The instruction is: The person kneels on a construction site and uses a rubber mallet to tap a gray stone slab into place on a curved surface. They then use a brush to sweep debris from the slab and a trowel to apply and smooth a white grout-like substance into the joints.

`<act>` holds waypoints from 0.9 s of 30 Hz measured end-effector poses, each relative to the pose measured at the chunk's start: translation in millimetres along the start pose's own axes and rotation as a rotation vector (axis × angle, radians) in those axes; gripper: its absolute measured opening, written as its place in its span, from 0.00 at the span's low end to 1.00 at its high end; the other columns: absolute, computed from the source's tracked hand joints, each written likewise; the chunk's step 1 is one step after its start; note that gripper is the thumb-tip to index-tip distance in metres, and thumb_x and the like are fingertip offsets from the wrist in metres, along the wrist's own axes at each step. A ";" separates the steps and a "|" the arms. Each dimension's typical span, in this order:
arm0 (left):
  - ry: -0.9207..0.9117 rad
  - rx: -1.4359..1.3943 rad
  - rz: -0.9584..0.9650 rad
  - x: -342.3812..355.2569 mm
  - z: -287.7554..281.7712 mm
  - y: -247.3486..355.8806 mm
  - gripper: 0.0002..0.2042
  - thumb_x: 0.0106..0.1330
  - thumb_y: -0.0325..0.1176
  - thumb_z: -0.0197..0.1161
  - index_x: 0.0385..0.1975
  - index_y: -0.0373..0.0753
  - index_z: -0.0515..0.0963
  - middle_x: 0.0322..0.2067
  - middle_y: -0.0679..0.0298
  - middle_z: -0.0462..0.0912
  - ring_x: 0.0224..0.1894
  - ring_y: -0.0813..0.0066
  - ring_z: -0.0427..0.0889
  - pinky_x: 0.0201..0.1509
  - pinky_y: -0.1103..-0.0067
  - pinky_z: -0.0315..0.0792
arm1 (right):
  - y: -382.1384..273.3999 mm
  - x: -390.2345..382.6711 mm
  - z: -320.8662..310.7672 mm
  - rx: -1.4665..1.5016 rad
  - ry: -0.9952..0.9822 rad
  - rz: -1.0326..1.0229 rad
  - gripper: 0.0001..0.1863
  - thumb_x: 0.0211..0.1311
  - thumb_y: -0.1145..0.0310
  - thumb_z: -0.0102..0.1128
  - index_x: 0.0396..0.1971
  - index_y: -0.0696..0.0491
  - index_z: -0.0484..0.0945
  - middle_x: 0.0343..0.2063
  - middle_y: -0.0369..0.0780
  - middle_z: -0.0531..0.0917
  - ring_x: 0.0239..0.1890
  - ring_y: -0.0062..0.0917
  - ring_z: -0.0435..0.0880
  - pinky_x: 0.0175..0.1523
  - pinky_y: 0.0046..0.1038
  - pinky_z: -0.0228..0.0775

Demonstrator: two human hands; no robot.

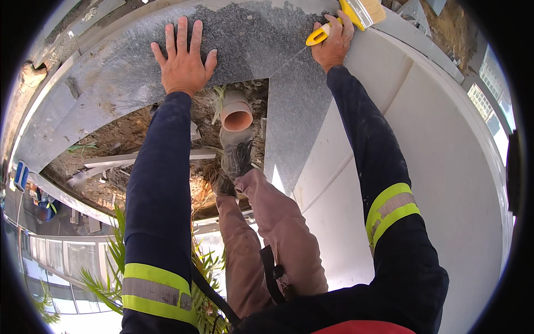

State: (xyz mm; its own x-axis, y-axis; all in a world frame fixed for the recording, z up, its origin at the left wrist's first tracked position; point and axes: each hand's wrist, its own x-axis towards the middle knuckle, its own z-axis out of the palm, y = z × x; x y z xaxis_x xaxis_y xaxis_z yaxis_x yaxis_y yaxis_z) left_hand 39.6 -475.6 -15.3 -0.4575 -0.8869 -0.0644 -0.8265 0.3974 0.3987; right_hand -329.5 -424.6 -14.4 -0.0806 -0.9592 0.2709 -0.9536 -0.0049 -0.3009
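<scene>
My left hand (184,65) lies flat with its fingers spread on a speckled grey stone slab (250,47), dusty in patches. Gripped in my right hand (332,49) is a wide paintbrush (355,12) with a yellow handle and pale bristles. That hand is at the slab's right part, beside the pale curved wall; whether it also touches the stone I cannot tell. A fine seam runs across the slab between the hands.
Below the slab is an opening with soil (117,133), an orange pipe end (236,108) and a light strip (150,158). My shoes stand in it. A smooth pale wall (445,150) curves along the right. Green leaves (114,261) rise at lower left; a person (47,209) is farther off.
</scene>
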 end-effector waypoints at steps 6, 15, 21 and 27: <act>0.007 0.009 -0.001 -3.2 -0.2 2.7 0.36 0.74 0.61 0.51 0.80 0.61 0.54 0.81 0.64 0.48 0.82 0.51 0.44 0.77 0.35 0.38 | -1.7 -3.7 -2.1 0.001 -0.013 0.051 0.24 0.62 0.66 0.72 0.55 0.53 0.75 0.64 0.51 0.70 0.65 0.51 0.69 0.69 0.47 0.64; -0.037 0.144 -0.005 2.8 -6.7 6.7 0.35 0.77 0.59 0.49 0.81 0.60 0.52 0.82 0.63 0.45 0.83 0.51 0.43 0.78 0.37 0.39 | -37.4 -19.1 -60.3 0.080 -0.457 0.160 0.33 0.65 0.67 0.71 0.69 0.48 0.69 0.76 0.46 0.59 0.74 0.48 0.64 0.74 0.43 0.62; -0.394 0.253 -0.070 19.3 -77.0 36.2 0.37 0.75 0.52 0.57 0.80 0.51 0.52 0.82 0.59 0.43 0.82 0.48 0.44 0.75 0.38 0.53 | -70.1 -69.5 -132.1 0.023 -0.977 0.136 0.44 0.56 0.77 0.67 0.75 0.40 0.66 0.80 0.43 0.54 0.78 0.48 0.58 0.75 0.43 0.64; -0.585 -0.143 -0.234 -142.5 -174.9 26.6 0.27 0.73 0.48 0.58 0.68 0.42 0.73 0.71 0.51 0.70 0.62 0.46 0.79 0.63 0.55 0.75 | -103.6 -89.3 -225.3 0.386 -0.790 0.532 0.35 0.63 0.68 0.69 0.70 0.57 0.70 0.70 0.55 0.70 0.69 0.47 0.75 0.72 0.41 0.68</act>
State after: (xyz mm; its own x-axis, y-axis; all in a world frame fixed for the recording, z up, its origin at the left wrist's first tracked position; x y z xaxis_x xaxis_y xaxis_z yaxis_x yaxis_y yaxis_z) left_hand 140.1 -379.9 164.5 -0.4067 -0.6550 -0.6368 -0.8928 0.1374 0.4290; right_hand -288.8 -274.8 198.6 -0.1186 -0.7750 -0.6207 -0.6804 0.5187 -0.5177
